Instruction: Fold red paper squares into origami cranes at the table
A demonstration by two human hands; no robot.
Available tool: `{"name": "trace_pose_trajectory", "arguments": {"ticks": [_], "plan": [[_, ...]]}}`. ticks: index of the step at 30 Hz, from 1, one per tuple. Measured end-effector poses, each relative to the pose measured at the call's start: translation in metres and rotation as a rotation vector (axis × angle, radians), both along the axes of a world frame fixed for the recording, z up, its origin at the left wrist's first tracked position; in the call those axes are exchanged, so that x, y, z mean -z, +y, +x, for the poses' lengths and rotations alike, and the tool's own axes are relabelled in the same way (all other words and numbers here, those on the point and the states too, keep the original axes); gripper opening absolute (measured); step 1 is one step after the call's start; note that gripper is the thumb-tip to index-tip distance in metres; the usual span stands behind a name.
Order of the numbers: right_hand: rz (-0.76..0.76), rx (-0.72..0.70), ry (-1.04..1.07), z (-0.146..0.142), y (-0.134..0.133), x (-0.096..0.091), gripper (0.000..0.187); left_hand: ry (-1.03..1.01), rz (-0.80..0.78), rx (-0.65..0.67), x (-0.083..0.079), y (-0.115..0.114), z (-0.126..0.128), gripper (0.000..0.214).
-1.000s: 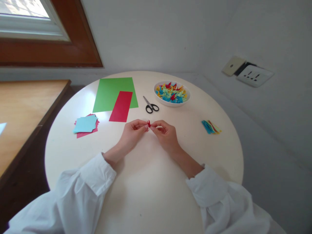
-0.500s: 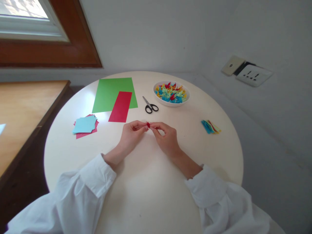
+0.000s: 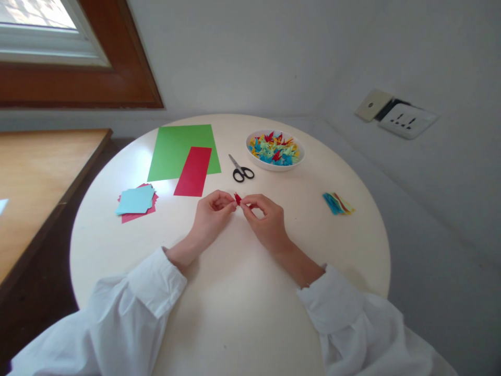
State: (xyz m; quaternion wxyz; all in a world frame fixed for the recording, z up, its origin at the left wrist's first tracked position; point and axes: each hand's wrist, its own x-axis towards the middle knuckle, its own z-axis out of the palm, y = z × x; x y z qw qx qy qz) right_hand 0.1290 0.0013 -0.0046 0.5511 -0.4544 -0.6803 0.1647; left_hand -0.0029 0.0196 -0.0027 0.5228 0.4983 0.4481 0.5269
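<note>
A small folded red paper piece (image 3: 237, 198) is pinched between my two hands over the middle of the round table. My left hand (image 3: 214, 213) grips its left side with thumb and fingertips. On the other side, my right hand (image 3: 266, 216) holds it between thumb and index finger. Pointed tips of red paper stick up between the fingertips; its lower part is hidden by them. Just beyond the hands lie black-handled scissors (image 3: 241, 172), blades partly apart and pointing away. A white oval bowl (image 3: 276, 167) behind them holds many small folded paper pieces in red, yellow, blue and pale green.
A red paper strip (image 3: 193, 171) overlaps a green sheet (image 3: 172, 141) at the back left. Blue and pink paper squares (image 3: 136, 201) are stacked at the left. Narrow coloured paper strips (image 3: 337, 203) lie near the right edge of the white table (image 3: 238, 313). Walls stand behind and right.
The fingertips have shifted slightly on the red paper piece, and more of it shows between them. Everything else on the table is where it was.
</note>
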Motion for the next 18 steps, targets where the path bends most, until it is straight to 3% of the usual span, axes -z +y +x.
{"name": "trace_pose_trajectory", "arguments": {"ticks": [18], "plan": [[-0.168, -0.015, 0.202, 0.0, -0.0001, 0.0012, 0.005, 0.099, 0.055, 0.039, -0.0045, -0.0026, -0.0023, 0.019]]}}
